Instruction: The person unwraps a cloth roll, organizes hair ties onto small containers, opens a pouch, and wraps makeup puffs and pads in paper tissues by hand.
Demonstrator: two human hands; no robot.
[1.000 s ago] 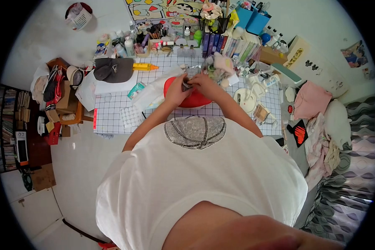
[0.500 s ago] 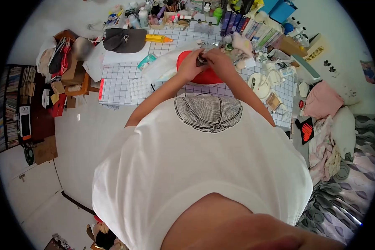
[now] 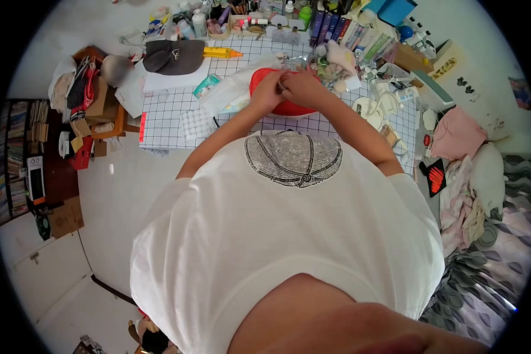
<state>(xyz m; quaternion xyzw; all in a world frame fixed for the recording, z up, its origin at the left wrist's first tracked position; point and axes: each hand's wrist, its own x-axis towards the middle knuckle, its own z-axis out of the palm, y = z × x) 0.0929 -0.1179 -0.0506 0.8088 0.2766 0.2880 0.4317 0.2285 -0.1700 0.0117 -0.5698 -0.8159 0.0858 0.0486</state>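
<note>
The right hand (image 3: 305,88) now lies turned further over the fingers of the left hand (image 3: 269,91). Half a second ago a small dark thing showed in the gap between them; at this moment it is covered. It is probably between the fingertips, just above the red container (image 3: 290,110), which stands on the gridded surface (image 3: 165,127). Both sets of fingers are bent and drawn in close together rather than spread, but whether they grip anything cannot be told. The change suggests closer two-handed handling of the small piece, with the right hand laid over the left; what the fingertips do to it is hidden. The red container and the things around it look unmoved over that half second.

As for writing, the dark cap (image 3: 176,57), left of the red container and beyond it, carries a pale emblem too small to read. The yellow tube (image 3: 221,52) beside the cap shows no readable label. Nearer the red container on that side, the teal-and-white packet (image 3: 207,86) has print that stays blurred. Beyond the container and to its right, the books (image 3: 327,28) have spines whose titles cannot be made out, and no brand is legible.
</note>
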